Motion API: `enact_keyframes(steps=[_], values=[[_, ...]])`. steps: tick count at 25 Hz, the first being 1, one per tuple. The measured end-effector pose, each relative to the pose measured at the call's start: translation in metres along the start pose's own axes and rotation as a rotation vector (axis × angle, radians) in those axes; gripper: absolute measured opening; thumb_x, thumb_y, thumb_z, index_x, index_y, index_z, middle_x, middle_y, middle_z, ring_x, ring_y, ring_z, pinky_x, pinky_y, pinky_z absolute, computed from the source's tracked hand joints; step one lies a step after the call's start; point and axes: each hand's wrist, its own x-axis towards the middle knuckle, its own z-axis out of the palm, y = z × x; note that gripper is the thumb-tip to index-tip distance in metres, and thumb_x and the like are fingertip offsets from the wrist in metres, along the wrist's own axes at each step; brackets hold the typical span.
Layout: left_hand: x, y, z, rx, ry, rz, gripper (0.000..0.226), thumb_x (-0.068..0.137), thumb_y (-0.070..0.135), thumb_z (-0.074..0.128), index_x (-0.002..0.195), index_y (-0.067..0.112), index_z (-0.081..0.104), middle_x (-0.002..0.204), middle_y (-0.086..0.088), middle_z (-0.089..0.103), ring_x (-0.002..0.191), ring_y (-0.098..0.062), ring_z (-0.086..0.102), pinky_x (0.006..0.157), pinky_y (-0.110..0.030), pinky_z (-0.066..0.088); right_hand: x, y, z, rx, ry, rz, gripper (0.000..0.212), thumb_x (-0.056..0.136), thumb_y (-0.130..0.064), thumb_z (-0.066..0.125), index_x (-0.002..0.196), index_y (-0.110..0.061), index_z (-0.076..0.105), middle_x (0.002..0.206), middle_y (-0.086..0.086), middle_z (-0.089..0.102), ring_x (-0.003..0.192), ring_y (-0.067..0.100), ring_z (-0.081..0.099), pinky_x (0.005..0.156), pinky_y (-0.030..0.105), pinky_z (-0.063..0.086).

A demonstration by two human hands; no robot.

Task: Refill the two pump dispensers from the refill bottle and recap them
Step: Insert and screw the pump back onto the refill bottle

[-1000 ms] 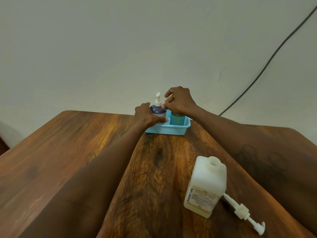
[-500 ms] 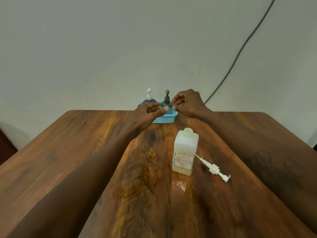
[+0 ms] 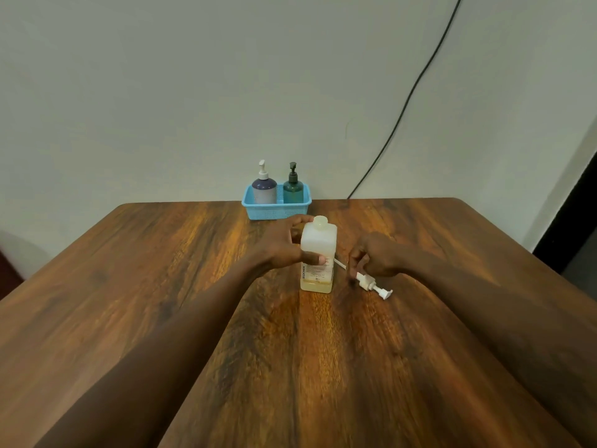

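The white square refill bottle (image 3: 318,253) stands upright and uncapped at the table's middle, a little yellowish liquid at its bottom. My left hand (image 3: 284,245) is wrapped around its left side, thumb across the label. The bottle's white pump head (image 3: 370,282) lies on the table to its right, tube pointing at the bottle; my right hand (image 3: 374,257) pinches it near the collar. The purple dispenser (image 3: 264,189) with a white pump and the teal dispenser (image 3: 293,189) with a dark pump stand capped in the blue basket (image 3: 274,212) at the far edge.
The wooden table (image 3: 161,286) reaches to a pale wall. A black cable (image 3: 403,105) runs down the wall to the table's far right edge. A dark opening shows at the far right.
Both hands left the dispensers in the basket and drew back toward me. My left hand has taken hold of the refill bottle and my right has closed on the loose pump head.
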Motion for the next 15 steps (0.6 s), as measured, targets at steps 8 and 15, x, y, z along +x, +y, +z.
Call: enact_keyframes(steps=[8, 15], values=[[-0.007, 0.003, 0.008, 0.027, 0.149, -0.032, 0.084, 0.053, 0.033, 0.098, 0.124, 0.026, 0.053, 0.127, 0.004, 0.065, 0.114, -0.017, 0.065, 0.085, -0.034, 0.061, 0.007, 0.000, 0.025, -0.216, -0.164, -0.065, 0.047, 0.083, -0.006, 0.075, 0.116, -0.038, 0.075, 0.128, -0.012, 0.069, 0.110, 0.014, 0.063, 0.095, 0.037, 0.056], [-0.029, 0.009, -0.017, 0.016, 0.312, 0.023, 0.076, 0.054, 0.038, 0.097, 0.117, 0.036, 0.055, 0.120, 0.010, 0.068, 0.105, -0.009, 0.068, 0.077, -0.023, 0.060, 0.000, -0.015, 0.000, -0.028, 0.154, -0.086, 0.037, 0.091, -0.012, 0.070, 0.127, -0.021, 0.070, 0.125, -0.001, 0.069, 0.112, 0.017, 0.063, 0.091, 0.025, 0.053]])
